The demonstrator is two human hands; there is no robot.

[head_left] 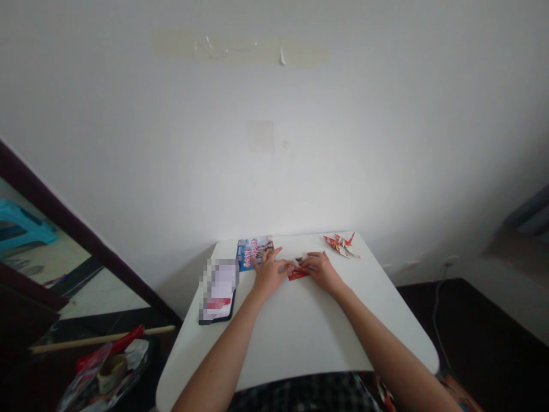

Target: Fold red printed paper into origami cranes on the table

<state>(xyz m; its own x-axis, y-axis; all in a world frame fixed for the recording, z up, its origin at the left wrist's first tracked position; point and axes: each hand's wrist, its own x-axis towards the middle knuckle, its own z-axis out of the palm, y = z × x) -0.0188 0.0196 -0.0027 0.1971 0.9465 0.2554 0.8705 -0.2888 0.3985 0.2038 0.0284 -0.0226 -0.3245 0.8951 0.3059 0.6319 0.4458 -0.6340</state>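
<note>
A small red piece of folded paper (297,275) lies near the middle of the white table, between my hands. My left hand (270,274) pinches its left side with thumb and fingertip, while another finger sticks out toward the wall. From the right, my right hand (322,271) has its fingers bent down over the paper, gripping and pressing it. The fingers hide part of the folds. Beyond my right hand sits a red and white folded paper shape (341,245) with pointed wings. A blue printed leaflet (249,254) lies flat just behind my left hand.
A phone (219,290), its screen partly blurred, lies at the left of the white table (309,337). The wall (343,143) meets the table's far edge. On the floor at left are a bag-lined bin (111,372) and a wooden stick (160,330). A cable (436,309) hangs at right.
</note>
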